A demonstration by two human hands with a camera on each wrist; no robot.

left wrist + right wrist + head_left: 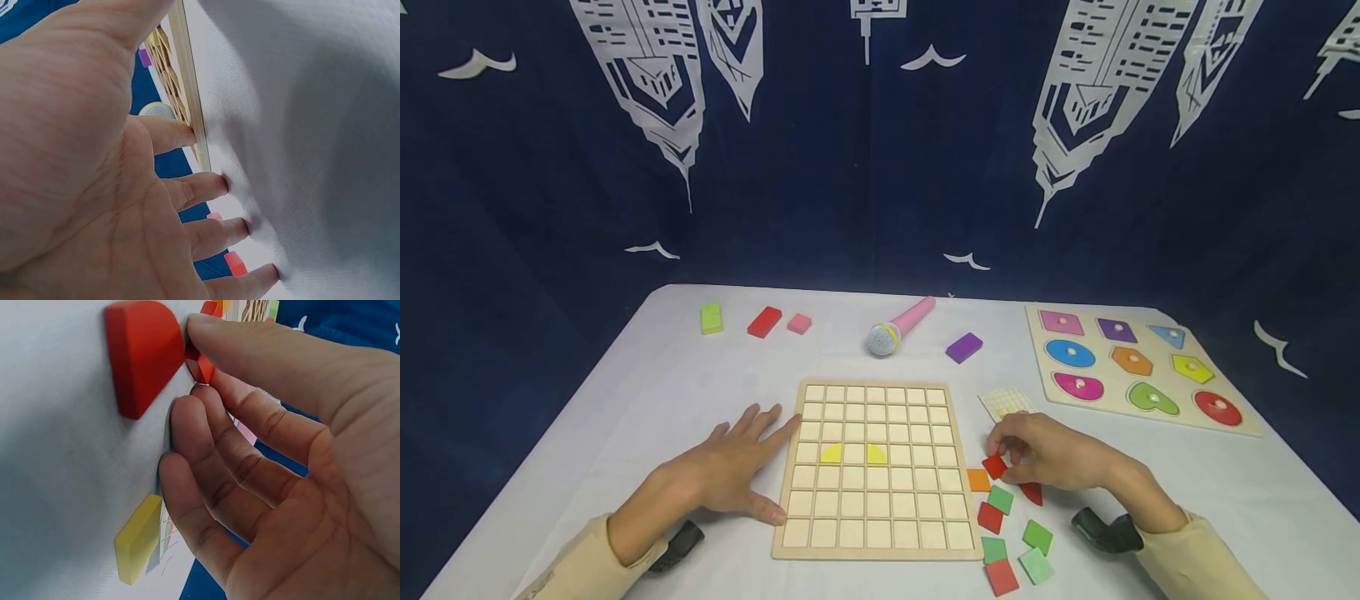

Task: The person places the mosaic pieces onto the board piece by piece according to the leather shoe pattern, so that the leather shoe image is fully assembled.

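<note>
My left hand (730,467) lies with fingers spread at the left edge of a wooden grid board (880,554). Its thumb and index fingertip touch the frame; the other fingertips rest on the table in the left wrist view. Two yellow rounded tiles (831,453) sit in the same row of the grid. Right of the board, my right hand (1063,454) pinches a red square tile (995,467) between thumb and index finger. Beside that hand lies a red rounded tile (140,356), and a yellow tile (139,540) shows near the little finger in the right wrist view.
Loose green tiles (1037,537), red ones (1001,577) and an orange tile (978,480) lie along the board's right side. Farther back are a pattern card (1003,402), a toy microphone (898,327), a purple block (964,347), a red block (764,322) and a shape puzzle (1150,375).
</note>
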